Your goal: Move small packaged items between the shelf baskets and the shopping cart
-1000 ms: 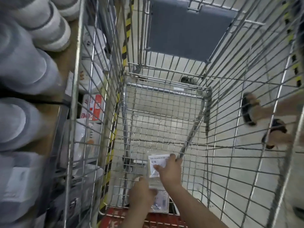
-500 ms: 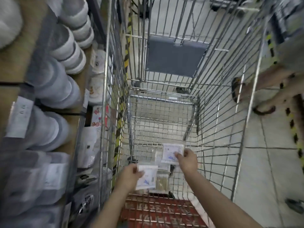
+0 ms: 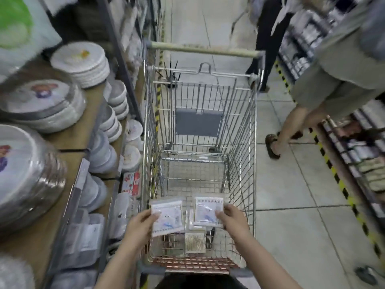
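Observation:
A wire shopping cart (image 3: 253, 155) stands in front of me, seen from its near end. My left hand (image 3: 141, 226) grips a flat white packet (image 3: 167, 216) by its left edge, held above the cart's near end. My right hand (image 3: 231, 219) pinches a second, similar packet (image 3: 207, 211) by its right edge at the same height. Below them, on the cart floor, lie another clear packet (image 3: 190, 221) and a packet of cotton swabs (image 3: 195, 243).
Shelves on the left carry stacked wrapped plates (image 3: 83, 63) and bowls (image 3: 113, 119), with packaged goods (image 3: 83, 236) lower down. A person in shorts and sandals (image 3: 295, 126) stands right of the cart; another (image 3: 264, 38) stands past its handle. Shelving (image 3: 364, 153) lines the right side.
Both hands have lifted out of the cart's bottom, each holding a packet, and moved apart. The view has tilted up, so the cart's handle and the aisle show.

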The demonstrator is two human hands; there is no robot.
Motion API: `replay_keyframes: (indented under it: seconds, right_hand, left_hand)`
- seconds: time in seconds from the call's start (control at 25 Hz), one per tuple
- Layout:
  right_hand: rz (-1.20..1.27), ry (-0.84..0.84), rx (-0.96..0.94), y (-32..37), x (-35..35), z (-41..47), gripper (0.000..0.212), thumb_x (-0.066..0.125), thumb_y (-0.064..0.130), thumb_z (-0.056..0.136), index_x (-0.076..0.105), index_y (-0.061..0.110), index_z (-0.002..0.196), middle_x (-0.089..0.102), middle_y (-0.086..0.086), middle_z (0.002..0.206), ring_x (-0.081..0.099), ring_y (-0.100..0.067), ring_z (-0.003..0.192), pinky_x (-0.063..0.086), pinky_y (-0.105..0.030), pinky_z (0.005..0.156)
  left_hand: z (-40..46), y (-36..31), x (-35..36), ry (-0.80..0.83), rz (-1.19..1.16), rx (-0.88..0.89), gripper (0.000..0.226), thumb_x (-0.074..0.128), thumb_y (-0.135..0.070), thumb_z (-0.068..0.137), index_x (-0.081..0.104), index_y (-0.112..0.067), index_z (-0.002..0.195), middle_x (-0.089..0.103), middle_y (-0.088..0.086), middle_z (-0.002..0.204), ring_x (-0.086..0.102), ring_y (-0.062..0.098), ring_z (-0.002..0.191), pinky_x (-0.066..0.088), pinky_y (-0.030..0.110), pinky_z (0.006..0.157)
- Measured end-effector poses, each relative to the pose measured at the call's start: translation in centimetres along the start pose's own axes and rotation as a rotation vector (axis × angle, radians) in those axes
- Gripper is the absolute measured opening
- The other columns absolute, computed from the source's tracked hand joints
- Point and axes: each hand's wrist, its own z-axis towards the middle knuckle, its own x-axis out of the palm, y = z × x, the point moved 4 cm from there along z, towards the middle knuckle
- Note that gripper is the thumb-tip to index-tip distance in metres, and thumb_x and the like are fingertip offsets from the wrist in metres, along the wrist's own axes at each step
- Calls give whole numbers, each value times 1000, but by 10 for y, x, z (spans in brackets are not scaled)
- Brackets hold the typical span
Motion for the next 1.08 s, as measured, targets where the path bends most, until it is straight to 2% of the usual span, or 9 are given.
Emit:
replay_keyframes:
  seconds: [0.2, 0.36, 0.48, 0.6, 0.68, 0.76, 0.84, 1.0, 1.08]
  right_hand:
    - [89, 67, -92, 28, -4, -43, 18, 51, 8, 95, 59, 10, 111, 68, -6, 102, 68, -20, 88, 56, -25, 66]
    - [56, 204, -198, 50, -2, -65, 23, 56, 9, 92, 60, 9, 114, 70, -5, 104, 70, -20, 91, 59, -36, 79]
    - [20, 361, -270, 61, -2, -85, 21, 59, 10, 90, 61, 9, 111, 72, -4, 101, 71, -17, 87, 58, -30, 75]
    - [-11, 502, -332, 68, -8, -114, 16, 62, 10, 89, 63, 12, 105, 74, -2, 96, 71, -19, 87, 57, -29, 72]
    - [-43, 625, -362, 61, -7, -138, 16, 64, 11, 88, 64, 11, 105, 74, -4, 95, 71, -23, 88, 57, -31, 71]
    - [-94, 733, -360, 44, -3, -160, 17, 65, 12, 88, 66, 10, 105, 74, -6, 96, 71, -27, 90, 57, -39, 79]
    - [-155, 828, -349, 27, 7, -183, 15, 65, 11, 87, 67, 8, 102, 74, -9, 94, 70, -29, 88, 54, -43, 82]
    - [-273, 1101, -294, -28, 34, -251, 28, 69, 15, 74, 67, 3, 100, 73, -17, 95, 70, -29, 83, 56, -36, 72]
    - [-354, 1234, -281, -54, 44, -288, 21, 68, 13, 76, 68, 5, 96, 74, -15, 93, 71, -24, 79, 58, -30, 65]
  left_hand:
    - [-64, -12, -17, -95, -279, 88, 23, 58, -17, 89, 59, 1, 104, 69, 22, 95, 63, 29, 76, 52, 31, 54]
    - [-113, -11, -35, -254, -423, 219, 40, 62, -20, 84, 57, 5, 115, 68, 22, 100, 64, 31, 84, 56, 42, 71]
    - [-163, 5, -34, -408, -494, 299, 32, 59, -16, 90, 55, -1, 118, 70, 16, 91, 66, 23, 68, 54, 26, 46]
    - [-221, 28, -17, -560, -549, 364, 13, 56, -13, 93, 62, -5, 100, 72, 6, 70, 64, 12, 48, 48, 19, 39]
    - [-262, 59, -4, -697, -632, 379, 10, 57, -13, 92, 65, -7, 90, 73, 12, 79, 67, 15, 58, 53, 24, 50]
    - [-303, 102, 11, -820, -731, 364, 11, 60, -16, 90, 66, -7, 90, 72, 17, 90, 67, 23, 72, 53, 31, 61]
    - [-348, 146, 31, -931, -832, 349, 11, 60, -15, 90, 66, -6, 92, 73, 13, 86, 68, 20, 69, 54, 29, 57]
    - [-453, 233, 72, -1158, -1067, 325, 11, 52, -1, 92, 63, -2, 94, 73, 9, 83, 69, 14, 58, 55, 24, 50]
    - [-502, 270, 92, -1255, -1137, 343, 14, 49, 1, 93, 62, -2, 98, 72, 12, 90, 70, 15, 62, 58, 28, 57]
